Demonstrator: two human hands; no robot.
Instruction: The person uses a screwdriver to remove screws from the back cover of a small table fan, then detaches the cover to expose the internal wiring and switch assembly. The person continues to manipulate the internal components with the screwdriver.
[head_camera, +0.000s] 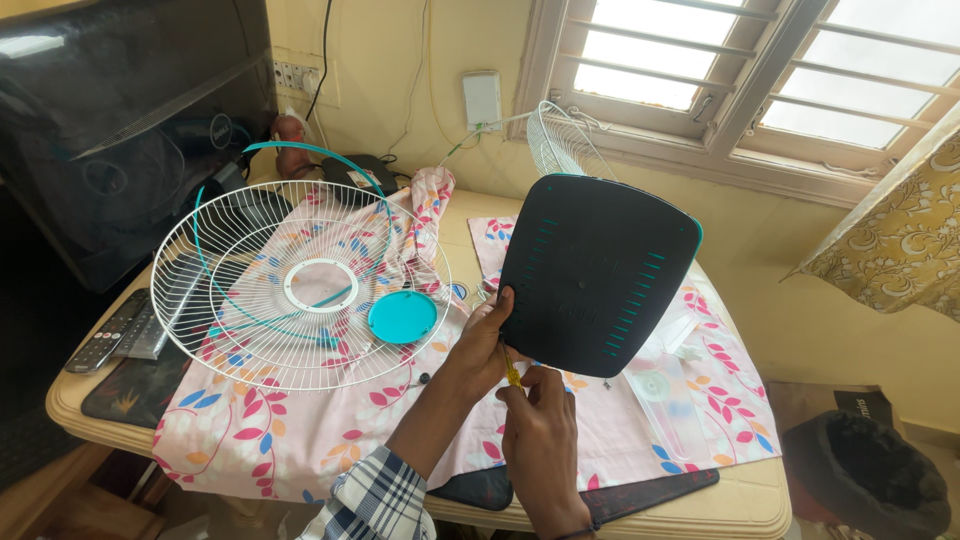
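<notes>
My left hand (487, 335) gripped the lower left edge of the dark fan base cover (598, 272), tilted up over the middle of the desk (745, 500), its teal slots facing me. My right hand (540, 425) pinched a yellow-handled screwdriver (511, 372) just under that edge; its tip was hidden behind my fingers. To the left, the white wire fan guard (290, 290) lay flat on the floral cloth (300, 420), a round teal cap (402, 316) on its rim. Open cloth lay near me. Remotes (120, 335) sat at the far left desk edge. A second grille (560, 145) leaned by the window, partly cut off behind the cover.
</notes>
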